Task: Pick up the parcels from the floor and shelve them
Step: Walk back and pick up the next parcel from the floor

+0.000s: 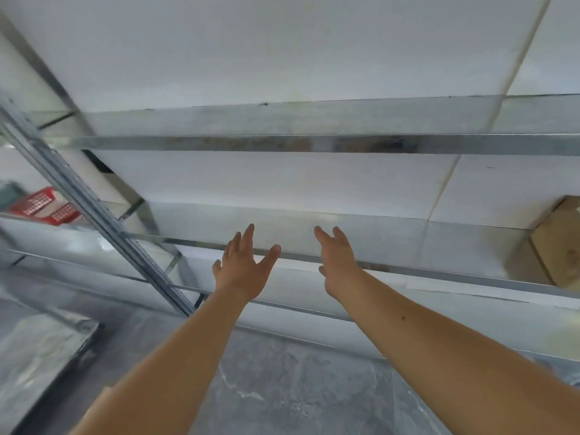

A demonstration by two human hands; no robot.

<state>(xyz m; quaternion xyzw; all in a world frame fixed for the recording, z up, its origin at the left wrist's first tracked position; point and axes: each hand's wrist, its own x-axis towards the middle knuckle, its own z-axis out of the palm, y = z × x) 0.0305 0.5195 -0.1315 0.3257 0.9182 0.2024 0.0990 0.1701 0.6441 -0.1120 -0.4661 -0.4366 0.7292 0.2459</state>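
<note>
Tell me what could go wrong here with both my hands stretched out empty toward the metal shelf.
Both the left hand and right hand are open near the shelf's metal front rail; its edge might scrape fingers. The cardboard box sits at the shelf's right end, so another parcel slid along could knock it.

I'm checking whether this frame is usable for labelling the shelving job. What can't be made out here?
- Parcels on the floor: none in the head view.
- Cardboard box: cut off by the right edge, so its full shape is unknown.
- Red items on the left shelf: blurred, and partly behind the metal upright.
- Both the left hand and right hand are open, empty.
</note>
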